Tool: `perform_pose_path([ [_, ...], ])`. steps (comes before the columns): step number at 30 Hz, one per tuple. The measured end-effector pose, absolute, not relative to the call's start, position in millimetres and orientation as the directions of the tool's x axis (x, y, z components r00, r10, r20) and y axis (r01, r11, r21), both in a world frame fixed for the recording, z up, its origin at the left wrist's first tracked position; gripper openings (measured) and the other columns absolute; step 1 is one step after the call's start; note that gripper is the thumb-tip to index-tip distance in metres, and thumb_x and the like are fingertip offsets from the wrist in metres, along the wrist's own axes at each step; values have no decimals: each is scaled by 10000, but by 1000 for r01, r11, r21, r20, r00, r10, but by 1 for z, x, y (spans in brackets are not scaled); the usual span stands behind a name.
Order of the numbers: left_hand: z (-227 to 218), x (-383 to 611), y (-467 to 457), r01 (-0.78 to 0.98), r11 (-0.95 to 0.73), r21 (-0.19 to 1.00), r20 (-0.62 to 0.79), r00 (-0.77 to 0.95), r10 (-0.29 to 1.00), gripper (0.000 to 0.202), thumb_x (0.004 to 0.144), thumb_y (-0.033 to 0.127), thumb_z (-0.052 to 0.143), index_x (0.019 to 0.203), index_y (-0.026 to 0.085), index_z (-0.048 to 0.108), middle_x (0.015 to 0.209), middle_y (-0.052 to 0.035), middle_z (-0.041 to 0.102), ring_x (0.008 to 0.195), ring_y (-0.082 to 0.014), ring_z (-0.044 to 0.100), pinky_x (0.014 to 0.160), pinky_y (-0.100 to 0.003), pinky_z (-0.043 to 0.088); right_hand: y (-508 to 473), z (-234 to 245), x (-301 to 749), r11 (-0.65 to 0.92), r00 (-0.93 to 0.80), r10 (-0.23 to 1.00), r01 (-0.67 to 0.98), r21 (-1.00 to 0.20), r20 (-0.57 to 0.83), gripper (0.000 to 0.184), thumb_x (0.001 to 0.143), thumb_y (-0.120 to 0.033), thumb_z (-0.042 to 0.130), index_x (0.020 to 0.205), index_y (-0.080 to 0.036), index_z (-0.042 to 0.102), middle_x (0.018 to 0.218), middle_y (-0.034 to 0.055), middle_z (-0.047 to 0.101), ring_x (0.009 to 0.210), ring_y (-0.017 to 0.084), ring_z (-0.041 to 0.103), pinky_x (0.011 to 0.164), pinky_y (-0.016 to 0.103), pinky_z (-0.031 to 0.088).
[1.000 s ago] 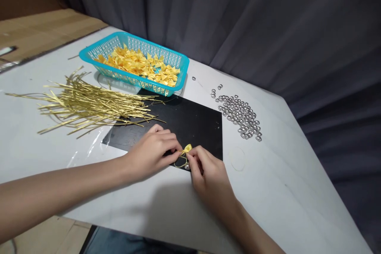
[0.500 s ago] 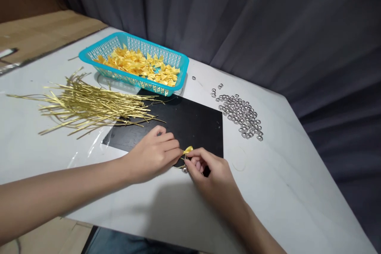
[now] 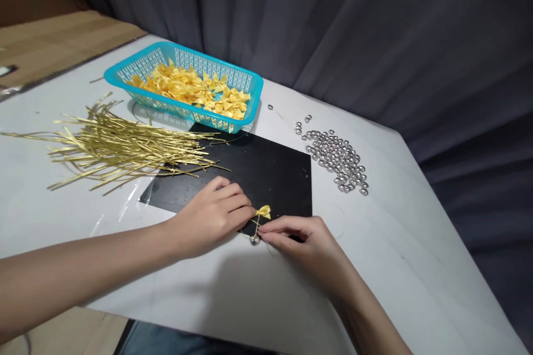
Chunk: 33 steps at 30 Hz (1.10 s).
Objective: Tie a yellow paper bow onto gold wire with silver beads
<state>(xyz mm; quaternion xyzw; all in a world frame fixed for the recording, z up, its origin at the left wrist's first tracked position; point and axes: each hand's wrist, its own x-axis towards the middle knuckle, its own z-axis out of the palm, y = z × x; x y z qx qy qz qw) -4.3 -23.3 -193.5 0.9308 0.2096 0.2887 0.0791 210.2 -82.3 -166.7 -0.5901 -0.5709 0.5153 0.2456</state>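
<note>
A small yellow ribbon bow (image 3: 264, 211) is pinched at its left side by my left hand (image 3: 212, 213), whose fingers are closed and rest over the black mat (image 3: 258, 163). Thin gold cord (image 3: 257, 226) runs down from the bow to a shiny silver bell (image 3: 254, 239) by the mat's near edge. My right hand (image 3: 306, 238) comes in from the right, its thumb and forefinger closed together at the cord, just right of the bell. The fingertips hide exactly how the cord is gripped.
A blue plastic basket (image 3: 111, 79) of yellow bows stands at the back. Left of the mat, partly over it, lies a bundle of gold ties (image 3: 133, 150). Several silver bells (image 3: 335, 158) are heaped on the white table (image 3: 387, 244), right of the mat. A dark curtain (image 3: 333, 22) hangs behind.
My right hand has moved slightly down and away from the bow, with its fingers straighter. The bow and the cord down to the bell now show more fully. My left hand stays nearly still.
</note>
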Motion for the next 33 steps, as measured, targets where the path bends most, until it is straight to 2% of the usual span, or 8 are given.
perform_pose_path([
  [7, -200, -7, -23, 304, -921, 245, 514, 765, 389, 189, 992, 151, 463, 1015, 158, 650, 815, -24, 740, 748, -161, 575, 720, -336, 323, -84, -166, 206, -155, -189, 945, 462, -873, -267, 59, 787, -252, 734, 776, -241, 791, 795, -9, 793, 724, 183, 717, 649, 264, 526],
  [11, -200, -7, -25, 293, -927, 235, 532, 759, 375, 231, 1016, 175, 420, 1008, 167, 650, 840, -37, 760, 777, -166, 586, 726, -342, 331, -83, -164, 206, -81, -239, 946, 480, -874, -219, 87, 813, -211, 725, 773, -252, 791, 791, -31, 790, 723, 164, 712, 678, 249, 511],
  [19, -198, -8, -26, 258, -935, 244, 531, 771, 352, 252, 1016, 158, 411, 978, 143, 659, 890, -42, 762, 788, -173, 593, 730, -351, 329, -85, -163, 203, -39, -253, 952, 464, -885, -174, 108, 809, -162, 728, 765, -244, 784, 761, -43, 780, 691, 141, 694, 666, 226, 499],
  [26, -198, -8, -27, 249, -933, 258, 565, 745, 355, 231, 1004, 140, 418, 1002, 152, 649, 909, -30, 771, 785, -161, 604, 728, -344, 343, -85, -165, 200, -19, -180, 977, 464, -886, -116, 87, 805, -182, 718, 730, -219, 740, 716, -18, 750, 644, 140, 668, 634, 242, 515],
  [33, -194, -6, -27, 283, -911, 299, 586, 699, 410, 130, 940, 122, 533, 987, 178, 639, 901, -22, 772, 788, -153, 602, 710, -318, 361, -89, -171, 197, -65, 4, 998, 380, -923, -68, 116, 778, -246, 744, 722, -203, 652, 683, -10, 702, 606, 131, 649, 594, 232, 539],
])
